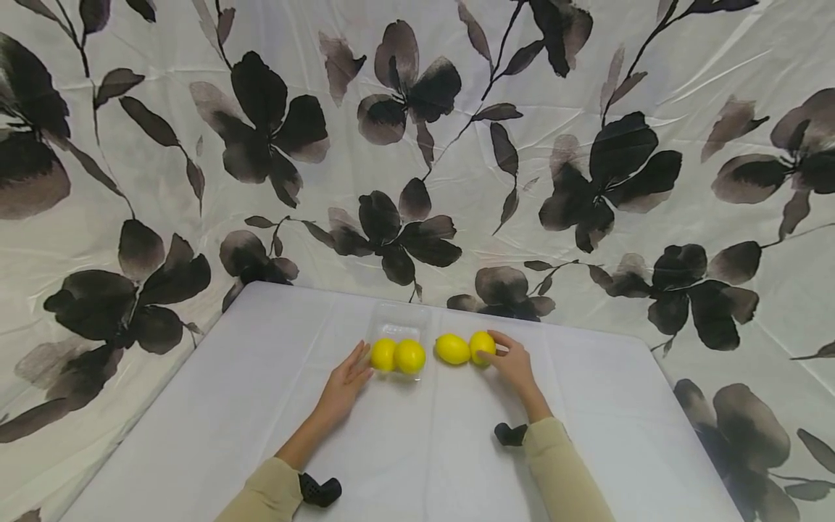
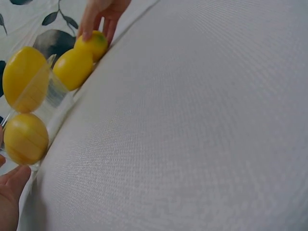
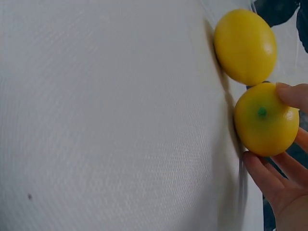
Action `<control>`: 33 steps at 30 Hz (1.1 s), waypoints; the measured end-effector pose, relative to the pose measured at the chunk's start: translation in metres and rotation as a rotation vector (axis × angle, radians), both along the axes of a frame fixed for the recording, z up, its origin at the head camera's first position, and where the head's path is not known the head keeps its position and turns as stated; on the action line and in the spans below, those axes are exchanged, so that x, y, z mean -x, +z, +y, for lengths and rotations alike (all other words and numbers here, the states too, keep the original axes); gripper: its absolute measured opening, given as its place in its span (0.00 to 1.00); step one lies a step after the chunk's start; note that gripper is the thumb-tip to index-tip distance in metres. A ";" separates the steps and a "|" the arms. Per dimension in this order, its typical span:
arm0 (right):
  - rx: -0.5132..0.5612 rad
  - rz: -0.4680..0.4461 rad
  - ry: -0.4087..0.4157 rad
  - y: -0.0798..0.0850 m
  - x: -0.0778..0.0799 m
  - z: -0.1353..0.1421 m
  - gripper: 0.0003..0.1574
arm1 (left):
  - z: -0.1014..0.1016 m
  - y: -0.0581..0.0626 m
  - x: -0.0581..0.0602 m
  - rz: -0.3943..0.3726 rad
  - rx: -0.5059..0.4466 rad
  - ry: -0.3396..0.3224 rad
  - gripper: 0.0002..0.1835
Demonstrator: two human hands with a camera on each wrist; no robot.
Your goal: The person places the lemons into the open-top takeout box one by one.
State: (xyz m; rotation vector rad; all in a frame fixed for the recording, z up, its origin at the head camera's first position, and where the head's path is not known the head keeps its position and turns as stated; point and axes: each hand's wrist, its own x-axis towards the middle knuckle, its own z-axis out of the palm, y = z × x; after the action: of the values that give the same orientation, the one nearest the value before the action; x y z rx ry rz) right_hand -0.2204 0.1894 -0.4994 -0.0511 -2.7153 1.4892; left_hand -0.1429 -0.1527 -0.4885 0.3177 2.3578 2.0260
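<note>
A clear plastic container (image 1: pixel 399 317) stands near the table's far edge, with two yellow lemons (image 1: pixel 409 357) side by side in its near part. Along its left side rests my left hand (image 1: pixel 342 388), fingers extended; in the left wrist view the thumb (image 2: pixel 18 180) lies close by the nearer lemon. To the right of the container, a third lemon (image 1: pixel 452 349) lies on the table. Beside that one, my right hand (image 1: pixel 515 366) holds another lemon (image 3: pixel 264 120), green-tipped at one end, between thumb and fingers. These two lemons appear to touch.
A white cloth covers the table (image 1: pixel 391 449). Behind it hangs a pale curtain (image 1: pixel 496 181) with dark flowers, close to the far edge. Black devices (image 1: pixel 321 491) sit at both wrists, by the sleeves.
</note>
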 end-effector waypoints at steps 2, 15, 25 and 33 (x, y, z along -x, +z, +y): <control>-0.002 0.007 -0.015 -0.001 0.000 -0.001 0.36 | 0.000 -0.001 0.000 -0.004 -0.009 -0.003 0.33; 0.069 0.042 -0.024 0.015 0.003 -0.007 0.36 | -0.005 -0.037 0.015 0.036 -0.020 0.014 0.35; 0.124 0.060 0.035 0.038 0.012 -0.032 0.34 | -0.005 -0.038 0.017 0.022 -0.019 0.032 0.34; 0.142 0.076 0.084 0.051 0.016 -0.061 0.33 | -0.005 -0.039 0.018 0.024 -0.026 0.022 0.34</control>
State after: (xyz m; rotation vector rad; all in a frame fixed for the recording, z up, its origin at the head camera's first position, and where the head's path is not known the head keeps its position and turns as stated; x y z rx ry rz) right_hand -0.2365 0.1288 -0.4486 0.1140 -2.5798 1.6680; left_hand -0.1613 -0.1577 -0.5275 0.3198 2.3613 2.0753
